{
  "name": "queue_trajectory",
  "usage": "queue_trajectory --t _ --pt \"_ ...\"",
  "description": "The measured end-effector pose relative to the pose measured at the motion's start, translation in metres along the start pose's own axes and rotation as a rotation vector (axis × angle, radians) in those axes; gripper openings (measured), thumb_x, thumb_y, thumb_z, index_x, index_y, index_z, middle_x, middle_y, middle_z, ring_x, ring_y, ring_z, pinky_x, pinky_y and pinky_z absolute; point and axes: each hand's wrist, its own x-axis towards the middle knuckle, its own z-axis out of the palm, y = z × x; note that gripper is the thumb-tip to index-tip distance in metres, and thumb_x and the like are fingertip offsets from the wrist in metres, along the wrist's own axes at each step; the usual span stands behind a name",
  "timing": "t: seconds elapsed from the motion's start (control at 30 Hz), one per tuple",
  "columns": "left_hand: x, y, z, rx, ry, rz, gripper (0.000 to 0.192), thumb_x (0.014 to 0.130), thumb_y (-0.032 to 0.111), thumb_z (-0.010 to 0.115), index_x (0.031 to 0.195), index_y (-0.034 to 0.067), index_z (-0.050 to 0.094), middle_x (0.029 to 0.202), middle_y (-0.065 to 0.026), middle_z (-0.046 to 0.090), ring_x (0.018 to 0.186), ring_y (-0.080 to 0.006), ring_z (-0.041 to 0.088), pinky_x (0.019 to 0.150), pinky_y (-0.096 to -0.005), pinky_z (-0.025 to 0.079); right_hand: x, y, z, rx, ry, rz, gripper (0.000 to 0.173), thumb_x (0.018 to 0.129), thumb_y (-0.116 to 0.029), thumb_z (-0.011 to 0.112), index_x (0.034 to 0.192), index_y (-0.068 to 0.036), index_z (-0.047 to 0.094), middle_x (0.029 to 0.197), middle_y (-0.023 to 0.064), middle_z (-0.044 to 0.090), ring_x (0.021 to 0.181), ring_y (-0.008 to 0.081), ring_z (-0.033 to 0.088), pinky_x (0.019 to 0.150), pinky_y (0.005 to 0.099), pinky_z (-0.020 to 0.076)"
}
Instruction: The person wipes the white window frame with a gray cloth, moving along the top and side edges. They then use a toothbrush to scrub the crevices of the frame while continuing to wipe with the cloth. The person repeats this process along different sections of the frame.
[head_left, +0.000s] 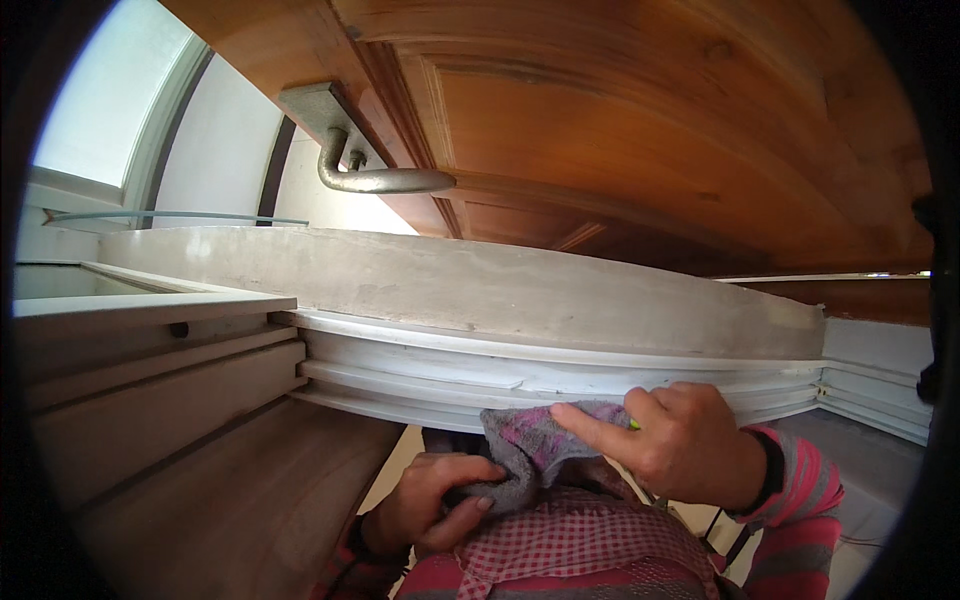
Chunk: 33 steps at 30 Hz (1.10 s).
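A grey and purple terry cloth (525, 450) stretches between my two hands at the near edge of a white sliding-window track (450, 382). My left hand (450, 495) grips the cloth's lower left end, thumb and fingers pinched on its bunched part. At the cloth's upper right, my right hand (675, 442) is closed with its index finger extended along the fabric. A small bright yellow-green bit (635, 424) shows beneath that hand; what it belongs to is hidden.
A pale sill (525, 292) runs beyond the track. Past it stands a wooden panelled door (600, 135) with a metal lever handle (382, 180). White sliding window frames (187, 352) stand at the left. A frame corner (825, 375) lies right.
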Motion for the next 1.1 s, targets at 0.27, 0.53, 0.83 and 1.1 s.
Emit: queue_trajectory --t 0.27,0.53,0.83,1.1 --pt "0.018 -0.011 0.02 0.534 0.139 0.123 0.057 0.073 0.008 0.076 0.128 -0.003 0.061 0.073 -0.0118 0.066 0.057 -0.0225 0.065 0.055 -0.0333 0.052 -0.02 0.006 0.004 0.015 -0.062 0.02 0.045 0.086 -0.017 0.06 0.131 -0.017 0.066 0.06 0.005 0.05 0.047 0.0136 0.055 0.041 0.0299 0.0425" --pt "0.05 -0.011 0.082 0.492 0.017 0.279 0.037 0.074 0.007 0.079 0.108 -0.002 0.066 0.065 -0.0063 0.06 0.052 -0.0209 0.06 0.048 -0.0337 0.048 -0.094 0.047 -0.003 -0.056 -0.158 0.078 0.053 0.077 -0.016 0.067 0.129 -0.023 0.067 0.06 0.0015 0.046 0.045 0.0144 0.047 0.041 0.0313 0.038" --pt "0.106 -0.021 0.162 0.087 -0.47 0.278 0.023 0.088 0.007 0.066 0.111 0.005 0.065 0.081 -0.0123 0.063 0.074 -0.0296 0.064 0.067 -0.0393 0.051 -0.192 0.097 -0.016 -0.012 -0.248 0.371 0.055 0.074 -0.009 0.07 0.121 -0.037 0.068 0.066 0.0032 0.061 0.065 0.0231 0.064 0.059 0.0367 0.0498" --pt "0.142 -0.047 0.275 -0.077 -0.64 0.305 0.025 0.088 0.006 0.058 0.112 0.008 0.063 0.092 -0.0169 0.065 0.086 -0.0329 0.065 0.073 -0.0413 0.05 -0.225 0.14 -0.044 0.112 -0.634 0.711 0.053 0.08 -0.001 0.058 0.119 -0.035 0.072 0.079 0.0117 0.07 0.07 0.0303 0.066 0.07 0.0393 0.0527"
